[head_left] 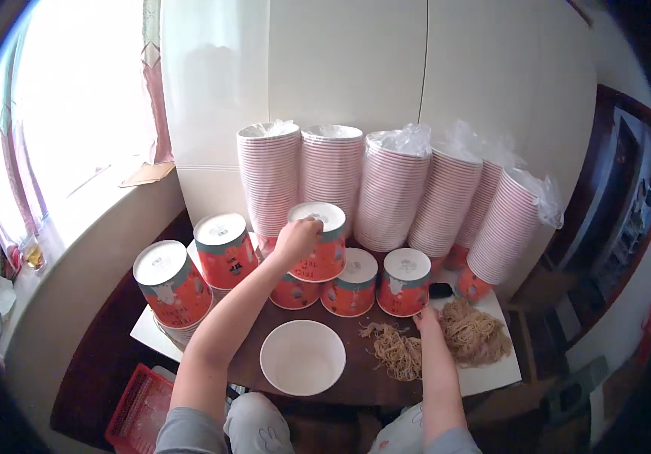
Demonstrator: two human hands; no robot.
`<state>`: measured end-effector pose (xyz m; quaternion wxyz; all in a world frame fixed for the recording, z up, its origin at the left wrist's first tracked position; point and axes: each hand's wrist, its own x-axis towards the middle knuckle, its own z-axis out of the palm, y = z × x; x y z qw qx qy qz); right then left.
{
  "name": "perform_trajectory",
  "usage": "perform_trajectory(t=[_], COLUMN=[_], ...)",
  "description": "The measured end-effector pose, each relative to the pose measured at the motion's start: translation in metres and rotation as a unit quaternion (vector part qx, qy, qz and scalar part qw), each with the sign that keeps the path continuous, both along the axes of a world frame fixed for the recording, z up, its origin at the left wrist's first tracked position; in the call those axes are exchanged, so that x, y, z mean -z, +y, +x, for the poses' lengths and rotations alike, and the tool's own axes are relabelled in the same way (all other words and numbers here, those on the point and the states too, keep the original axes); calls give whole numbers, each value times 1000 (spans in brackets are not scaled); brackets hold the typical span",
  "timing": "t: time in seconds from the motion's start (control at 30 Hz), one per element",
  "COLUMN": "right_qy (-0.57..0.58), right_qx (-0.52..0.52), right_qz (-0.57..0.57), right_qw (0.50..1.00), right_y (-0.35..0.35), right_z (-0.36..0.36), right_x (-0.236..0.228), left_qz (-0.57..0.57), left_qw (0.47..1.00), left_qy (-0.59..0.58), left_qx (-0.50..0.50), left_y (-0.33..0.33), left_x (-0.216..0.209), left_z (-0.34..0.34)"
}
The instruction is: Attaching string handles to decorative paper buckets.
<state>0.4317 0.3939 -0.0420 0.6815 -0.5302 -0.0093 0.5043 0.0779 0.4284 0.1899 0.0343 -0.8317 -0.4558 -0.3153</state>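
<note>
My left hand reaches to an upturned orange paper bucket with a white base, its curled fingers gripping the base edge. This bucket sits higher than the one below and partly behind it. My right hand is at the lower right rim of another upturned orange bucket, fingers closed against it and partly hidden. Between them stands a third upturned bucket. Near me a white paper bucket stands with its mouth up. Beside my right hand lies a loose bundle of tan strands.
Tall nested stacks of paper buckets, topped with clear plastic, line the table's back. More upturned buckets stand on stacks at left. A larger tan strand heap lies right. A red basket sits below the table's left side.
</note>
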Motion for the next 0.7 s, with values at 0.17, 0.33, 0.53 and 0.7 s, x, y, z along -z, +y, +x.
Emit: perform_trajectory(t=[0.17, 0.33, 0.53, 0.7], right_qy=[-122, -193, -126, -141], right_qx=[-31, -74, -65, -97], right_qz=[26, -22, -45, -81], right_qw=[992, 978, 989, 982], right_y=[5, 5, 1, -5], right_z=[25, 3, 28, -6], right_x=[28, 22, 34, 12], left_qz=[55, 146, -83, -66], left_qw=[998, 988, 934, 926], left_qy=[8, 38, 213, 237], left_qx=[30, -30, -276, -286], left_y=[-7, -19, -43, -39], left_x=[1, -18, -48, -15], left_z=[6, -51, -118, -152])
